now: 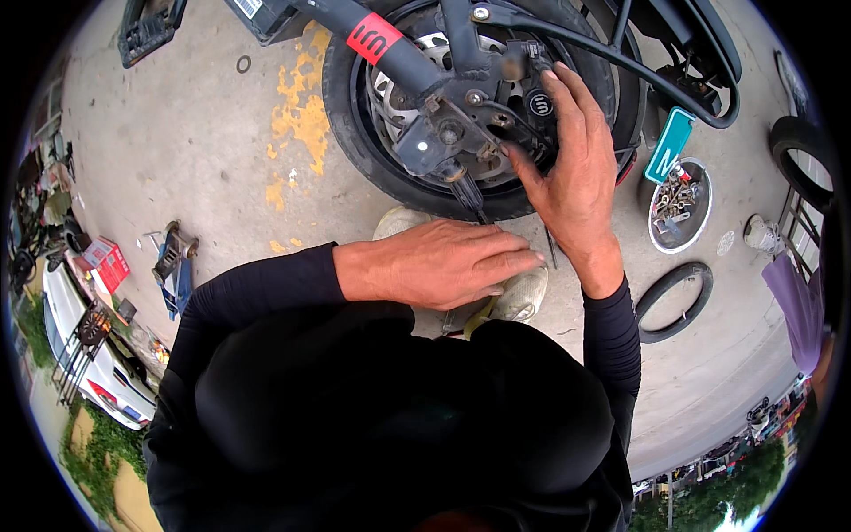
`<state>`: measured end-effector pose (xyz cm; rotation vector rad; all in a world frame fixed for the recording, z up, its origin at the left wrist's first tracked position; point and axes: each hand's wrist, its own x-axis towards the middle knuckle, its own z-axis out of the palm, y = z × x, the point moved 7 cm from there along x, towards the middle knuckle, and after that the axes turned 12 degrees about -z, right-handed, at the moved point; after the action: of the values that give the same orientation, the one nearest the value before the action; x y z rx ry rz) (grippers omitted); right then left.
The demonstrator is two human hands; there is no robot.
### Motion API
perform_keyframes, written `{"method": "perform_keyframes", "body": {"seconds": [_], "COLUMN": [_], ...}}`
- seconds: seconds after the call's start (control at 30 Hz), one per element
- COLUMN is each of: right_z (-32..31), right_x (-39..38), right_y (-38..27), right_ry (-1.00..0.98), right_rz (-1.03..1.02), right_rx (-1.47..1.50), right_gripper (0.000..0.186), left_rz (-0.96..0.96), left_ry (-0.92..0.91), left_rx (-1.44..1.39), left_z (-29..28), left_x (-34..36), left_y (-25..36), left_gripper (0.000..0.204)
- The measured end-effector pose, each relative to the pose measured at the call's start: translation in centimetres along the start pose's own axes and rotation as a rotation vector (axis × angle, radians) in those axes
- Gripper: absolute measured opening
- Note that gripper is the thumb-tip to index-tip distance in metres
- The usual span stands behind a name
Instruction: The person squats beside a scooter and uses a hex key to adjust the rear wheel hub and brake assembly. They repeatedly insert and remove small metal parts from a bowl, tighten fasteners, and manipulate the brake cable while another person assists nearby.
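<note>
A black wheel assembly [341, 115] with a silver brake disc [386, 93] stands before me. My right hand [576, 160] is spread over its right side, fingertips at the black brake caliper [539, 102], thumb near a metal bracket [479, 137]. Nothing shows between thumb and fingers. Below the axle bracket [425, 146], a ribbed black cable sleeve [465, 191] runs down toward my left hand [434, 262]. That hand lies back up, its fingers loosely stretched to the right; its palm is hidden. A small brown thing [512, 66] beside the caliper is blurred.
At right, a metal bowl [656, 222] holds loose hardware beside a green plate [669, 146] and a black tyre-like ring [675, 301]. Another tyre [802, 160] stands farther right, near a person's shoe [761, 235]. A blue floor jack [177, 266] and red box [106, 264] are at left.
</note>
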<state>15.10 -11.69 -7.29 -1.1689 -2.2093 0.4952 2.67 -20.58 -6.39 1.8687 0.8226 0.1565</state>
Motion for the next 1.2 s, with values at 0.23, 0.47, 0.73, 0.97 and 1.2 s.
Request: {"method": "perform_keyframes", "body": {"seconds": [0.23,0.47,0.73,0.97,1.2], "right_z": [0.5,1.4,1.6,1.6,1.5], "right_x": [-0.4,-0.6,-0.9,-0.7,-0.4], "right_y": [0.2,-0.6,-0.7,-0.6,-0.5], "right_ry": [0.018,0.066,-0.009,-0.022,0.001], "right_rz": [0.106,0.097,0.034,0.010,0.026], "right_rx": [-0.008,-0.169,-0.234,-0.228,-0.216], "right_gripper": [0.081,0.079,0.082,0.083,0.081], "left_rz": [-0.373,-0.303,-0.220,-0.187,-0.201], "left_ry": [0.141,0.153,0.100,0.042,0.030], "left_rx": [-0.939,-1.218,-1.732,-1.804,-1.810], "left_z": [0.7,1.3,2.4,2.4,2.3], "left_x": [1.4,2.1,2.4,2.4,2.5], "left_y": [-3.0,-3.9,-3.1,-3.5,-3.8], "left_gripper": [0.079,0.092,0.085,0.089,0.091]}}
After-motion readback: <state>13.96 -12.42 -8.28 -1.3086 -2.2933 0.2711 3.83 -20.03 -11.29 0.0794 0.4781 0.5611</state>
